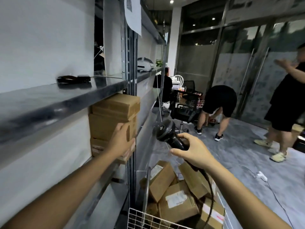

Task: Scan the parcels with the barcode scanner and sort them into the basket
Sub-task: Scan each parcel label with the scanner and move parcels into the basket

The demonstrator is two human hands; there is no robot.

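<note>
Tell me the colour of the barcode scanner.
Black. The head view shows the barcode scanner best.

Nothing here is legible to us. White shipping labels sit on the cardboard parcels [175, 207] heaped in the wire basket [140, 214], but their print is blurred beyond reading. A sheet of paper [133, 15] hanging from the upper shelf carries a dark printed block near its top, which we cannot make out. The lowest box [97, 147] of the stack on the shelf shows a reddish marking and a pale label, both unreadable.
</note>
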